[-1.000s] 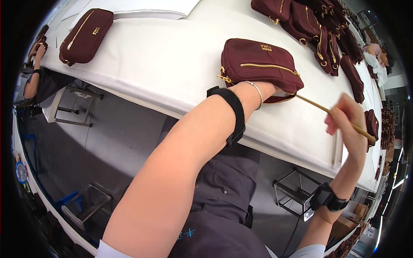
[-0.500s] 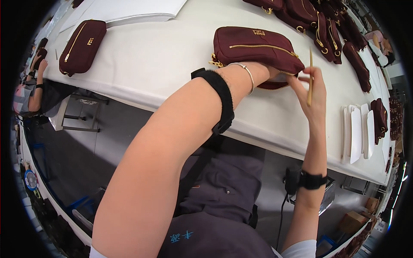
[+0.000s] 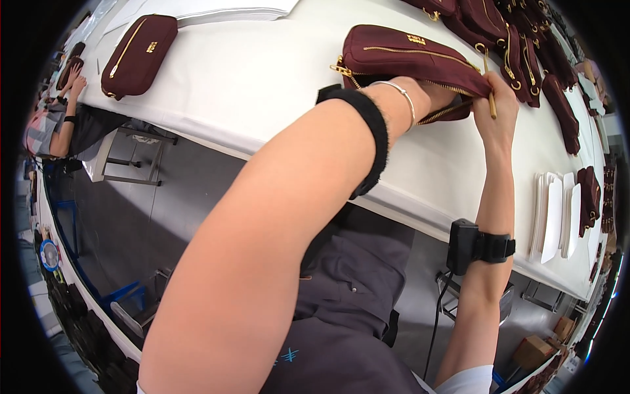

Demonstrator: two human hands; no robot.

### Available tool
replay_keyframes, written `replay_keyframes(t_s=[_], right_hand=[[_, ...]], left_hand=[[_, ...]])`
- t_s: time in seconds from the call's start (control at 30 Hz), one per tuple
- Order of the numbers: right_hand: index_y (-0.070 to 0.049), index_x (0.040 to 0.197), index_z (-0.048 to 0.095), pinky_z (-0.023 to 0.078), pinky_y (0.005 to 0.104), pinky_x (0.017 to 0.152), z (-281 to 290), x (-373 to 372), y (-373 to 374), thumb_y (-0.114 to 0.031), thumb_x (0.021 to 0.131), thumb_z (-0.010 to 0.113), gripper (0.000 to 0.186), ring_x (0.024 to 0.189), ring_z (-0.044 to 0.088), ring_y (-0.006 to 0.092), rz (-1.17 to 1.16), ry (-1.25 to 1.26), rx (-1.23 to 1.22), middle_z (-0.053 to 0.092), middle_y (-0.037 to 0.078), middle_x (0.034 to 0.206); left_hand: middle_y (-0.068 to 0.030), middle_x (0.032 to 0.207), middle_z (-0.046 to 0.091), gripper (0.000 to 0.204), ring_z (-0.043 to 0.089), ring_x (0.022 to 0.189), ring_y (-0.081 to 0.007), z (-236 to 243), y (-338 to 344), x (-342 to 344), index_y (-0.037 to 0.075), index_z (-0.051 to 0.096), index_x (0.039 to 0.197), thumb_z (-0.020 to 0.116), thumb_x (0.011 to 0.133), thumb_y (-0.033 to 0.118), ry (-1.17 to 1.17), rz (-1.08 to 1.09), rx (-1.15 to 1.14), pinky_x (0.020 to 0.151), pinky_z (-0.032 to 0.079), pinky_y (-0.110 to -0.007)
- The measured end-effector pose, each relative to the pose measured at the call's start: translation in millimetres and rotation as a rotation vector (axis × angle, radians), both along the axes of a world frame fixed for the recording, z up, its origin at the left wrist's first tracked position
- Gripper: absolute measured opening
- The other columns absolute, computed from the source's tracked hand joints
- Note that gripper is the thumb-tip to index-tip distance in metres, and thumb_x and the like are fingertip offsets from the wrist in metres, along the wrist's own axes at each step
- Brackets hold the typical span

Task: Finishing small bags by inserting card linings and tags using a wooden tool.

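Observation:
A burgundy zip pouch (image 3: 387,62) with gold zips lies on the white table, its near zip gaping. My left hand (image 3: 425,97) reaches inside through this opening, and the fingers are hidden within. At the pouch's right end my right hand (image 3: 500,108) is closed on the corner of the fabric. The same hand holds a thin tan stick (image 3: 493,107), its upper end pointing away from me. A gold zip pull (image 3: 340,67) hangs at the pouch's left end.
Another burgundy pouch (image 3: 139,58) lies left on the table (image 3: 262,79), near white sheets (image 3: 216,12). Several more pouches (image 3: 482,23) are heaped at far right. White folded cards (image 3: 546,217) stand at right. A co-worker's hand (image 3: 77,85) shows at far left.
My right hand has closed in on the pouch's right corner, and the stick has tilted slightly. My left hand remains inside the pouch. The whole view has shifted a little.

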State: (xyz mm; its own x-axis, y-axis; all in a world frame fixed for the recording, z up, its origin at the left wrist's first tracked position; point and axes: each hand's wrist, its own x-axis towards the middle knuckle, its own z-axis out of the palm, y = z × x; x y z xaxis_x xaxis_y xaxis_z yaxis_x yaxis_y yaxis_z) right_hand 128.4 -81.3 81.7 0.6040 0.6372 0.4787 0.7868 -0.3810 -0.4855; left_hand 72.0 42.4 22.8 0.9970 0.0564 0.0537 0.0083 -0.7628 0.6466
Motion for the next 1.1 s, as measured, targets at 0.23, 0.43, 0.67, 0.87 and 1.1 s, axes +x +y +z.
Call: replay_keyframes(t_s=[0.23,0.43,0.67,0.87,1.1], right_hand=[[0.003,0.079,0.054,0.044,0.0344,0.061,-4.7,7.6,-9.0,0.003,0.07,0.049,0.01,0.059,0.053,0.0292,-0.045,0.229,0.005,0.056,0.018,0.065],[0.003,0.077,0.053,0.042,0.0284,0.054,-10.6,-1.5,-8.5,0.003,0.075,0.049,0.004,0.054,0.05,0.0152,-0.019,0.302,0.042,0.055,0.01,0.06],[0.002,0.081,0.055,0.043,0.0271,0.059,-19.2,0.0,-20.8,0.002,0.079,0.053,0.003,0.059,0.05,0.0159,-0.029,0.201,-0.007,0.057,0.01,0.063],[0.002,0.085,0.055,0.044,0.0274,0.062,-18.7,-10.5,-21.2,0.003,0.078,0.055,0.007,0.062,0.052,0.0171,-0.048,0.188,-0.043,0.06,0.011,0.068],[0.002,0.086,0.054,0.045,0.0277,0.065,-17.2,-5.3,-24.6,0.007,0.075,0.055,0.012,0.063,0.054,0.0201,-0.018,0.219,-0.063,0.061,0.013,0.07]], left_hand=[[-0.0098,0.104,0.066,0.024,0.063,0.091,-0.0253,13.4,5.0,-34.5,0.013,0.063,0.107,0.048,0.091,0.023,-0.079,0.04,-0.014,0.079,0.048,-0.035],[-0.0101,0.104,0.066,0.024,0.063,0.091,-0.0257,11.0,-14.0,-36.8,0.013,0.063,0.106,0.048,0.091,0.023,-0.107,0.073,-0.042,0.079,0.048,-0.035],[-0.0141,0.103,0.065,0.029,0.062,0.093,-0.0312,15.0,-23.8,-22.7,0.011,0.062,0.104,0.044,0.092,0.03,-0.161,0.049,-0.05,0.081,0.047,-0.038],[-0.0142,0.102,0.065,0.027,0.062,0.09,-0.0305,11.9,-29.2,-22.4,0.01,0.062,0.1,0.045,0.092,0.029,-0.131,0.053,-0.075,0.079,0.047,-0.038],[-0.0143,0.1,0.064,0.026,0.062,0.086,-0.0296,22.3,-15.6,-29.7,0.009,0.063,0.095,0.046,0.092,0.028,-0.132,0.059,-0.076,0.077,0.048,-0.039]])
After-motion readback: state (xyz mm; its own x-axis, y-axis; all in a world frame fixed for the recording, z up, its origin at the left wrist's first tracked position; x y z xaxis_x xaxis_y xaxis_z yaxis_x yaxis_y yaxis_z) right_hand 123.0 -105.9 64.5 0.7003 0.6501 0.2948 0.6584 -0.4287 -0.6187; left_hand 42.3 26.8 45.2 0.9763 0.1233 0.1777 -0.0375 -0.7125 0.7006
